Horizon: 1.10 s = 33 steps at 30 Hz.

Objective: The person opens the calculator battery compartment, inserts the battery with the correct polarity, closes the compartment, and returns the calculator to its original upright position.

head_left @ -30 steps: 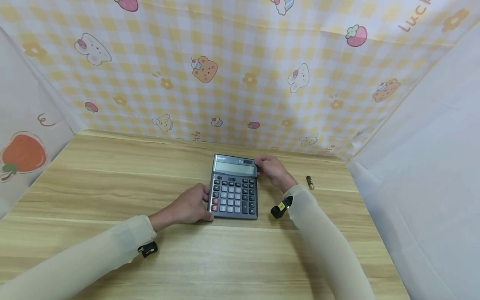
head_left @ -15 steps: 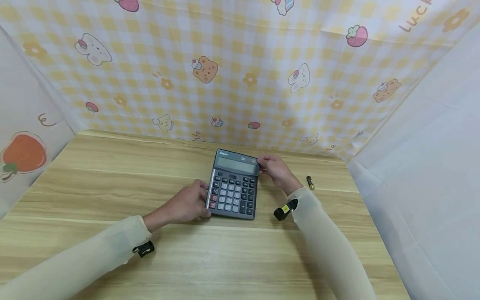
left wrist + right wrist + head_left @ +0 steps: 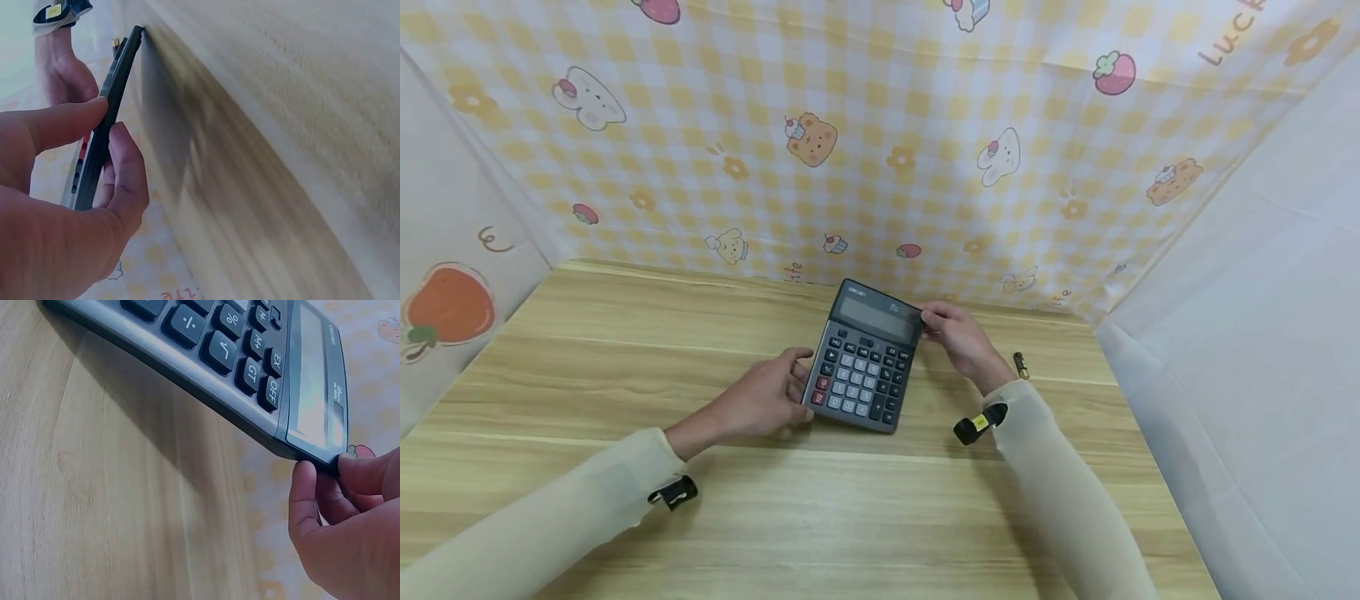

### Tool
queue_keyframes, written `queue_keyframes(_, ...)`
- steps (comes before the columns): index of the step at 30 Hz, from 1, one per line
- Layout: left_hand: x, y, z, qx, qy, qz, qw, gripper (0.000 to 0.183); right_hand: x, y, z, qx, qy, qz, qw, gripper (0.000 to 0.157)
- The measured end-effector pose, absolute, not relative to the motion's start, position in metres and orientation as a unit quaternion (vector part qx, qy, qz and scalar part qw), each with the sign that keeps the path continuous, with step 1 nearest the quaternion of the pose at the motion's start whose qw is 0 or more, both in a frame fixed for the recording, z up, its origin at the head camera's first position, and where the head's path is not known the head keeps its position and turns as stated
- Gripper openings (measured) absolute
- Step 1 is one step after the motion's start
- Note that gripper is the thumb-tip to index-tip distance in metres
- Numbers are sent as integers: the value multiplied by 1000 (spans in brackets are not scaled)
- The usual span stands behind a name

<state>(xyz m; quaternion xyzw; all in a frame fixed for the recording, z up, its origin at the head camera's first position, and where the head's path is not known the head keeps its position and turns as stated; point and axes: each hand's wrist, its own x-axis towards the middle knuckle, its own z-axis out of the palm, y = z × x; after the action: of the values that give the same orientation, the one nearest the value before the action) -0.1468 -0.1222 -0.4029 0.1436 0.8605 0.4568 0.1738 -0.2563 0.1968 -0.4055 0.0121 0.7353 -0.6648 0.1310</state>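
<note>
A dark grey desk calculator (image 3: 862,358) is tilted over the wooden table, face up, its display end raised; a shadow spreads beneath it in the right wrist view. My left hand (image 3: 760,396) pinches its left edge near the red keys, thumb on the key side and fingers behind, as the left wrist view shows. At the upper right corner, my right hand (image 3: 350,512) grips the casing beside the display, thumb on the face and fingertips underneath. The calculator's underside is hidden in the head view.
On the wooden table (image 3: 760,517) lies a small black and gold battery (image 3: 1021,365), to the right of my right hand. A yellow checked cloth (image 3: 880,192) hangs behind the table, and white sheets (image 3: 1240,333) flank it on both sides.
The calculator's display end has risen and the whole calculator has turned clockwise. My left hand has shifted slightly left and up; my right hand has moved a little right, still gripping the corner.
</note>
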Motion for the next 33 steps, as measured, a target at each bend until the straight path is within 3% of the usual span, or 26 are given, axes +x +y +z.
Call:
queue_keyframes(12, -147, -127, -394, 166, 858, 462, 151, 72, -250, 203, -396, -17, 715, -689, 120, 28)
queue_keyframes(33, -150, -137, -392, 196, 827, 507, 142, 69, -242, 211, -387, -75, 655, -747, 92, 20)
